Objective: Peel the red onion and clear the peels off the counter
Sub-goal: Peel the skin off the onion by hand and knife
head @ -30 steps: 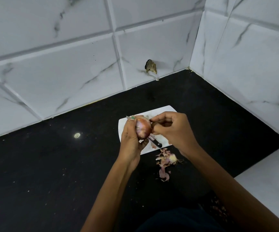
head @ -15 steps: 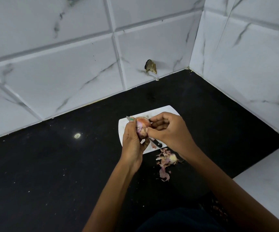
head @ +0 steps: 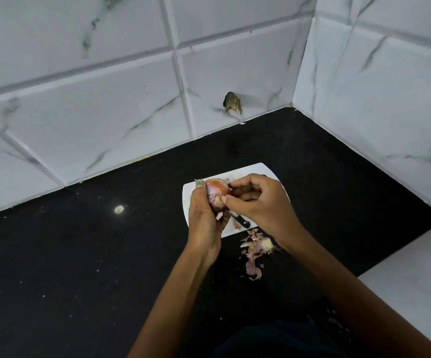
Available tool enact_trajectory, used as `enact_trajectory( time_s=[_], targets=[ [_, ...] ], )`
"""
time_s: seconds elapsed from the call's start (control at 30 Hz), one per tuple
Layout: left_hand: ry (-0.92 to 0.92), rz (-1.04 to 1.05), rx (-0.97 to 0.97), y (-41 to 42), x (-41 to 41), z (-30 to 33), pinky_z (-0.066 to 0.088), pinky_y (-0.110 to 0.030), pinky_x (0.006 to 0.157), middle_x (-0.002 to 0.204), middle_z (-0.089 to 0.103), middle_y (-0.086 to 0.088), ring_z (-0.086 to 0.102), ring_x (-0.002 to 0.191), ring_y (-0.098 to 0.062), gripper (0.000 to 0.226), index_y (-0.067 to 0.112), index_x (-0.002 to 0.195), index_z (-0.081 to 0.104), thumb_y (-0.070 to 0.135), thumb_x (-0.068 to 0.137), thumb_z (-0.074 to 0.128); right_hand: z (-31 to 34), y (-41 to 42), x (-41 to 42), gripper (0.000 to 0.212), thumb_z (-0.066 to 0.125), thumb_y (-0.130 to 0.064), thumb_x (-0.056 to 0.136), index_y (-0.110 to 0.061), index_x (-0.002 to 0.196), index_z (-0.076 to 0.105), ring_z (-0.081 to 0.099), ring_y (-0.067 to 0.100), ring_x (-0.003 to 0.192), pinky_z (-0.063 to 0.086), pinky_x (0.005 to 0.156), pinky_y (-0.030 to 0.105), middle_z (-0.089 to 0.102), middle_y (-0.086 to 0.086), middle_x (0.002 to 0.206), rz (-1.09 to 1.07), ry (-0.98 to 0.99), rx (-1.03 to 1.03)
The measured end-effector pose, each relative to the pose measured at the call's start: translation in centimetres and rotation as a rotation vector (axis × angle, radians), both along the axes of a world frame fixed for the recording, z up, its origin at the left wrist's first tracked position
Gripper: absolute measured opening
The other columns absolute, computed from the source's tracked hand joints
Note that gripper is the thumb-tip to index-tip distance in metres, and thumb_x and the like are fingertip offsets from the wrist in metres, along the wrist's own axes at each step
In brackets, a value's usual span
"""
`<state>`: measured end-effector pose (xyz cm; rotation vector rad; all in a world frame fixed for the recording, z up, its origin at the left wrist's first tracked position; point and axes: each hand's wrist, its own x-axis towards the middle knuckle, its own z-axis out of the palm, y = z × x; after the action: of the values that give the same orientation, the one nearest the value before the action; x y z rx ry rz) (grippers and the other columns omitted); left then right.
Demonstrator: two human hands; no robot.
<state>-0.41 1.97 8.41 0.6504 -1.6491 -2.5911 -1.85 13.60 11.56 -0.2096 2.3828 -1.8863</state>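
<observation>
My left hand (head: 204, 218) holds the red onion (head: 215, 193) upright above the white cutting board (head: 250, 171). The onion's lower side shows pale purple flesh; papery skin covers its top. My right hand (head: 258, 202) presses against the onion's right side, thumb and fingertips pinching at its skin. A heap of onion peels (head: 257, 248) lies on the black counter (head: 80, 254) just in front of the board. A knife with a black handle (head: 240, 221) rests on the board, mostly hidden under my hands.
White marble-pattern tiles form the back wall and the right wall, meeting in a corner (head: 293, 104). A chipped hole (head: 233, 102) marks the back wall. The counter's front right drops to a white surface (head: 416, 293). Small crumbs speckle the counter.
My right thumb has slid down the onion's side and more pale flesh shows. The left hand has turned the onion slightly. The peel heap has not moved.
</observation>
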Motion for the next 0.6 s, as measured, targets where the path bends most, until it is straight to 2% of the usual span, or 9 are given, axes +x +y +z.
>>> enact_trajectory(
  time_s=[0.1,0.2,0.27,0.37,0.43,0.5,0.6],
  targets=[
    [-0.003,0.009,-0.018,0.25,0.12,-0.14,0.05,-0.027,0.073,0.1,0.066,-0.009,0.061,0.09,-0.014,0.054,0.006,0.117,0.055,0.053,0.098,0.036,-0.07,-0.11,-0.15,0.025,0.079,-0.013,0.069,-0.012,0.092,0.069,0.07,0.012,0.077,0.059,0.072,0.027,0.072,0.0,0.083,-0.024,0.002,0.005],
    [0.009,-0.003,0.028,0.36,0.3,-0.07,0.049,-0.021,0.063,0.083,0.068,0.0,0.062,0.068,-0.004,0.045,0.014,0.101,0.061,0.051,0.099,0.036,-0.27,-0.1,-0.36,0.017,0.071,-0.002,0.069,-0.009,0.085,0.07,0.07,0.021,0.075,0.06,0.069,0.04,0.072,0.005,0.079,-0.084,-0.009,-0.036],
    [0.022,-0.007,0.049,0.49,0.26,-0.24,0.049,-0.021,0.061,0.078,0.069,0.002,0.061,0.063,-0.002,0.043,0.017,0.097,0.062,0.051,0.099,0.036,-0.26,0.08,-0.5,0.015,0.069,0.001,0.07,-0.008,0.083,0.071,0.07,0.023,0.074,0.059,0.071,0.045,0.072,0.007,0.078,-0.093,-0.015,-0.048],
    [0.027,0.017,0.056,0.39,0.22,-0.26,0.047,-0.023,0.066,0.089,0.068,-0.001,0.062,0.07,-0.004,0.046,0.014,0.106,0.06,0.053,0.098,0.037,-0.07,0.14,-0.48,0.013,0.073,-0.006,0.074,-0.008,0.087,0.071,0.071,0.023,0.077,0.059,0.073,0.047,0.073,0.005,0.08,-0.041,-0.044,-0.08],
    [0.034,0.03,0.034,0.34,0.2,-0.34,0.047,-0.024,0.069,0.097,0.066,-0.003,0.061,0.078,-0.006,0.047,0.013,0.112,0.057,0.053,0.097,0.037,0.08,0.07,-0.33,0.018,0.077,-0.01,0.073,-0.008,0.09,0.07,0.071,0.016,0.079,0.059,0.076,0.039,0.073,0.004,0.084,-0.02,-0.058,-0.087],
    [0.044,0.033,0.006,0.48,0.22,-0.31,0.047,-0.025,0.069,0.098,0.063,-0.005,0.059,0.081,-0.008,0.048,0.012,0.113,0.055,0.053,0.097,0.036,0.06,0.0,-0.28,0.02,0.078,-0.009,0.072,-0.009,0.09,0.069,0.07,0.013,0.078,0.059,0.077,0.035,0.073,0.004,0.086,-0.025,-0.062,-0.085],
    [0.043,0.035,0.015,0.66,0.27,-0.44,0.048,-0.024,0.069,0.099,0.063,-0.006,0.059,0.08,-0.008,0.051,0.01,0.116,0.054,0.054,0.097,0.036,0.09,0.05,-0.3,0.018,0.077,-0.007,0.07,-0.01,0.086,0.069,0.069,0.013,0.076,0.06,0.072,0.038,0.072,0.004,0.084,-0.053,-0.075,-0.079]
  ],
)
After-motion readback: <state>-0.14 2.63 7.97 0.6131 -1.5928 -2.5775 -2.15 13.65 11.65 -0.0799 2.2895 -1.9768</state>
